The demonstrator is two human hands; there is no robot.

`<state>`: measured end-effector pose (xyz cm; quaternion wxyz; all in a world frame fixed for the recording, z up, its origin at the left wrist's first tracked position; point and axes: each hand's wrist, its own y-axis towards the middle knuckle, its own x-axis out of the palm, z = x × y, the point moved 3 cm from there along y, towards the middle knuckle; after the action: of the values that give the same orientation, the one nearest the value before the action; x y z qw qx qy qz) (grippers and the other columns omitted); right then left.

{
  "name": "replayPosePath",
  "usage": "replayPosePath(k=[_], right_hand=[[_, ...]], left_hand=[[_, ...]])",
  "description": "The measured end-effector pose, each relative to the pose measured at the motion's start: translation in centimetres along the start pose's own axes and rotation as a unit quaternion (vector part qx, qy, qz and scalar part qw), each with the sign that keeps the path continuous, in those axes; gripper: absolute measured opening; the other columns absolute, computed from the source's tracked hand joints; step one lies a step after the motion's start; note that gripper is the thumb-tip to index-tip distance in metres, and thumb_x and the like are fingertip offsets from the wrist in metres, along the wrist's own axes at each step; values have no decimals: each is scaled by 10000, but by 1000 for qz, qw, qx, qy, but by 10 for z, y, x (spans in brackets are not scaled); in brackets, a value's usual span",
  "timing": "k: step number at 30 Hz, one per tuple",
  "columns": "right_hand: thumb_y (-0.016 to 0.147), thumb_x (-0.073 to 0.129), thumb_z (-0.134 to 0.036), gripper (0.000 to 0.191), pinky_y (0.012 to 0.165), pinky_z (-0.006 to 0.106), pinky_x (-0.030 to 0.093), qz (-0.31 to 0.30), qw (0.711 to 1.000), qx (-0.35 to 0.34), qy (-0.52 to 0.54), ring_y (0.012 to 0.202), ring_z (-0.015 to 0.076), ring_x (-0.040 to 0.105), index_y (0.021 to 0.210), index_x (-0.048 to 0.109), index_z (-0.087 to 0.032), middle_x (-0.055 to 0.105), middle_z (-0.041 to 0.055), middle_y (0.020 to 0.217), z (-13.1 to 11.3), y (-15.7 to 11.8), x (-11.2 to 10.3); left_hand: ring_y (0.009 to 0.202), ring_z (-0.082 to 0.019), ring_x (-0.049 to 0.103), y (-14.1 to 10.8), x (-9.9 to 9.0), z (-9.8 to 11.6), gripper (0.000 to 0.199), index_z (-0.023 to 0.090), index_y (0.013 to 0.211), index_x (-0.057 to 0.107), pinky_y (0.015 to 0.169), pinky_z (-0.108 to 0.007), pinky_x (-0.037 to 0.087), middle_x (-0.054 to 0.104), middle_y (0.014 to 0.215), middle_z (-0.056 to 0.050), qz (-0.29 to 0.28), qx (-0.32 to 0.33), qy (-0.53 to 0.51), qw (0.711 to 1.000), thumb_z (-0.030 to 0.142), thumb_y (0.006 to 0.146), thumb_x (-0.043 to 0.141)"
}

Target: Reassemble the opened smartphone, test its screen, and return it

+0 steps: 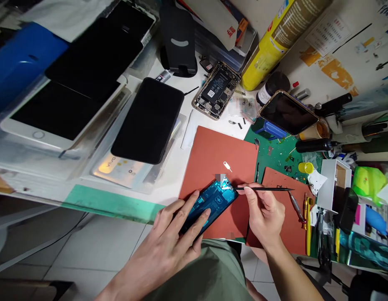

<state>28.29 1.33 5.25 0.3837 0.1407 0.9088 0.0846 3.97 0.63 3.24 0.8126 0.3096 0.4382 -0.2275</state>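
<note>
A phone (214, 202) with a shiny blue back and printed markings lies tilted on a reddish-brown mat (209, 146). My left hand (176, 225) holds it from the lower left, with fingers laid across the back. In my right hand (264, 209), a thin black pointed stick (269, 189) is pinched between thumb and fingers. The stick's left tip is at the phone's upper right corner, beside the camera area; whether it touches cannot be made out. Just above the phone on the mat sits a SIM eject pin (227, 166).
An opened phone (216, 90) with its battery exposed lies behind the mat. At left are a black-screened phone (148, 119) and a white tablet-like device (55, 113). A yellow spray can (269, 46) leans at the back. Screwdrivers (307, 225) lie at right.
</note>
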Motion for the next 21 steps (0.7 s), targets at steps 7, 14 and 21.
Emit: replayPosePath(k=[7,14,21], right_hand=[[1065,668,-169,99,706,256,676,-1,996,-57,-65,818,182,842,1035,747,-221,866,44,997,-6,3,0],[1074,664,-165,91,719,239,657,-21,991,-80,-102,766,161,824,1052,740,-211,862,39,979,-12,7,0],[1080,661,-171,80,722,226,635,-32,985,-106,-135,747,157,815,1049,729,-199,849,36,908,-19,13,2]], left_hand=[[1265,-468,619,1,-1,-1,566,100,1479,647,930,-619,566,549,1591,-327,5,-3,-9,1000,151,926,761],[1273,-471,608,-1,-1,-1,598,107,1496,634,932,-625,572,530,1614,-322,3,-4,-11,1000,155,915,768],[1279,-459,597,-3,-1,-1,615,127,1518,621,947,-618,577,537,1617,-292,0,-4,-2,1000,192,924,764]])
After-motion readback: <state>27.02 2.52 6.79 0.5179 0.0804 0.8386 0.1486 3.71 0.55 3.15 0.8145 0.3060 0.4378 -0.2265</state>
